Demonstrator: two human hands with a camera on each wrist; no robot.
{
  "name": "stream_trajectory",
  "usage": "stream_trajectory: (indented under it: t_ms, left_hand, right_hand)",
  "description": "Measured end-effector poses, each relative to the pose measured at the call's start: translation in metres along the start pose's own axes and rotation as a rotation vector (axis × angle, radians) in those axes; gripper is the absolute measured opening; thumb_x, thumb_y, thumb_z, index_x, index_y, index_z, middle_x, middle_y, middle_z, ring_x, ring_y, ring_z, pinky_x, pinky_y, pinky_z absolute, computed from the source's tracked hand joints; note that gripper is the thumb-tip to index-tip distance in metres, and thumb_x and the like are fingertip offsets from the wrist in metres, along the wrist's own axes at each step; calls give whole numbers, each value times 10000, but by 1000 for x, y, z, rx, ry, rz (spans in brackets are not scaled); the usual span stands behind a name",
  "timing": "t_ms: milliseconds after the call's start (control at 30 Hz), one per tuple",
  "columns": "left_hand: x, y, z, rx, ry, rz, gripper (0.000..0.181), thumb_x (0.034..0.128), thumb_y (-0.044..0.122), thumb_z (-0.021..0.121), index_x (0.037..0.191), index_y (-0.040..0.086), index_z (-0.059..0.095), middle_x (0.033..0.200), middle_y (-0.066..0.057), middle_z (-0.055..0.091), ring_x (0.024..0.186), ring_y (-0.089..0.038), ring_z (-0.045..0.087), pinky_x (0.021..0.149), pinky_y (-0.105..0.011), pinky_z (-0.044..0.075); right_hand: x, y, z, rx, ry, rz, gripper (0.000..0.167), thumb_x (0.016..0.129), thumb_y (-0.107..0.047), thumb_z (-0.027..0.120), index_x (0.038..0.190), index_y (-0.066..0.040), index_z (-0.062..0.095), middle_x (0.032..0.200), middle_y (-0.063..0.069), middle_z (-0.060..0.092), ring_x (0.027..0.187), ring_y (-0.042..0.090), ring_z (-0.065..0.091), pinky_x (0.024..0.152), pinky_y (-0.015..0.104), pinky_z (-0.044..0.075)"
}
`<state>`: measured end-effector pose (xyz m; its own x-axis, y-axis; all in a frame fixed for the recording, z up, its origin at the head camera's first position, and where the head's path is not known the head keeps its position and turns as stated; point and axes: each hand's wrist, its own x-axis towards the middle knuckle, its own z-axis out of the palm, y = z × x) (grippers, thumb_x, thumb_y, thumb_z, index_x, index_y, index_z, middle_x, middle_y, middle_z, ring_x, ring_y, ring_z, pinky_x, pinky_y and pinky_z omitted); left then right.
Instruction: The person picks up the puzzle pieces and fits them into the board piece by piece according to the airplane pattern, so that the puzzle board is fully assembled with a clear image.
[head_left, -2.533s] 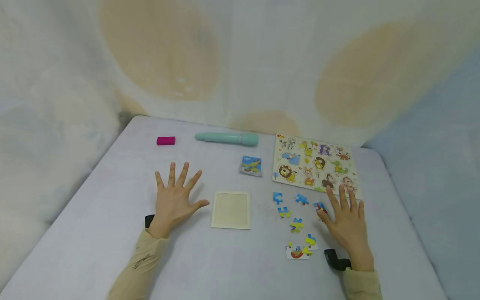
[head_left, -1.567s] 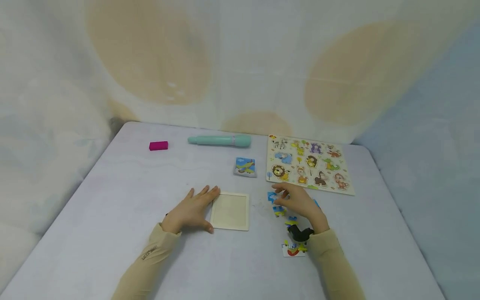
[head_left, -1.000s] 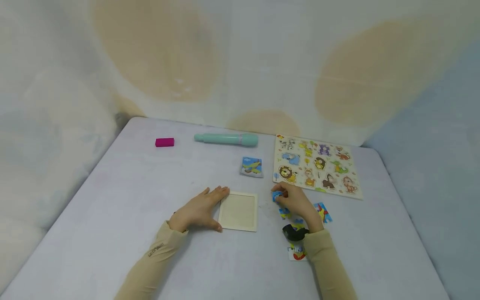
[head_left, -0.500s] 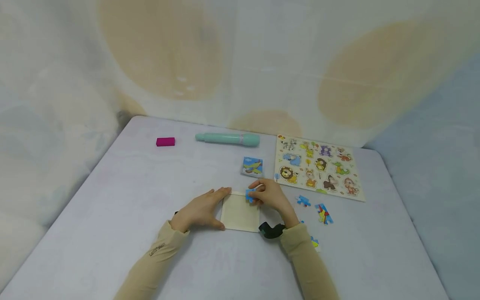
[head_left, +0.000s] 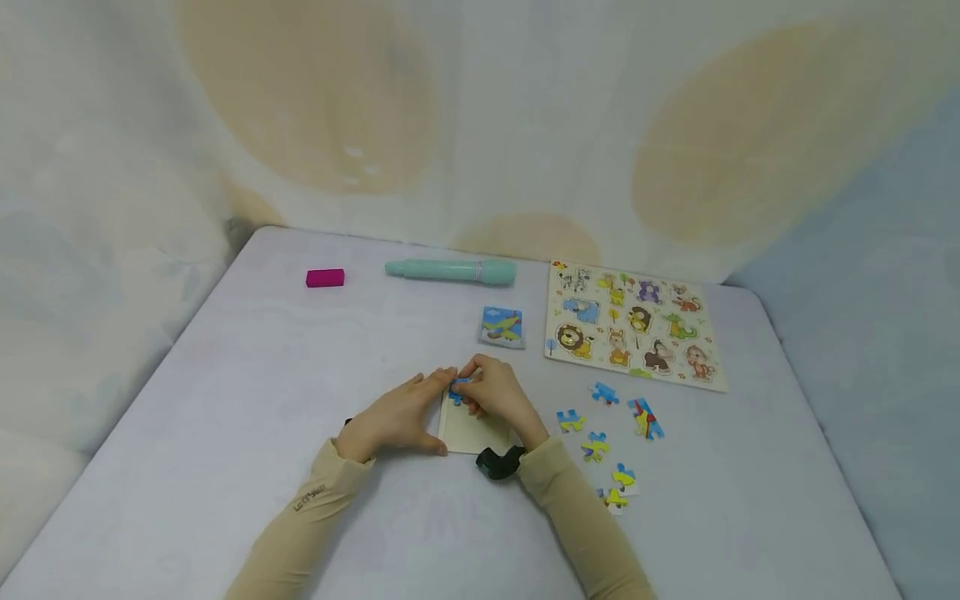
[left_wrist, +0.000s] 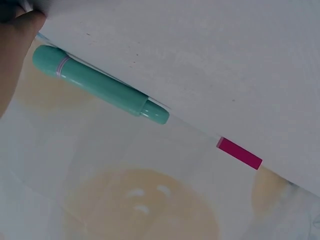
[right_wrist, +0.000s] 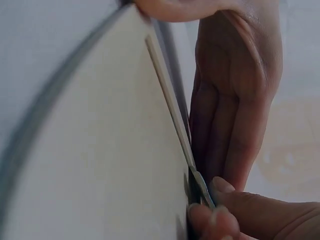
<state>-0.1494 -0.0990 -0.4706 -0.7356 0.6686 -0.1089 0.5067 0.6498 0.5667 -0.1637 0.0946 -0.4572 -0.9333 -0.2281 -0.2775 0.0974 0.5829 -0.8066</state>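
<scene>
one line of lettering (head_left: pixel 310 497) on left sleeve (head_left: pixel 285 542), unreadable; left hand (head_left: pixel 392 418), thumb spread, touches tray (head_left: pixel 463 435); right hand (head_left: pixel 497 392) pinches blue puzzle piece (head_left: pixel 455 399) at tray corner.

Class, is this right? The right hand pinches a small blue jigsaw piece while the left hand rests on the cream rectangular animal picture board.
No: the head view shows the left hand resting along the square cream tray's left edge instead. The right hand does pinch the small blue jigsaw piece.
</scene>
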Motion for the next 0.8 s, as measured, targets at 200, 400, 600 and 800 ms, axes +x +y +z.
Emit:
stream_trajectory:
  t_ms: [200,400,600,800]
  left_hand:
    - [0,-2,0,3,-4,15,1100,679,352,871,1530,38,249,1590,-95,297,1466,-259,302,1229,-462,204]
    - [-1,0,-3,3,-12,12,1089,683,348,870,1525,27,258,1587,-109,298,1467,-272,298,1229,-475,197]
    - [1,3,-3,15,-35,37,1053,706,369,847,1516,13,276,1596,-125,266,1478,-288,266,1226,-491,192]
    - [-1,1,-2,13,-31,8,1046,706,356,849,1518,24,280,1600,-119,261,1485,-286,249,1227,-487,190]
  right_hand:
    - [-2,1,4,-135,71,-24,200,881,-214,708,976,-69,609,538,-30,590,421,69,507,430,181,378]
    - [-2,0,4,-189,96,-52,202,863,-230,728,930,-78,611,542,-26,600,430,66,491,432,187,354]
    - [-2,6,4,-257,155,-84,194,841,-249,751,881,-99,635,517,-30,555,422,62,436,414,181,298]
    - [-1,10,10,-210,162,-147,234,864,-231,730,996,-64,633,634,-12,574,502,67,462,453,172,350]
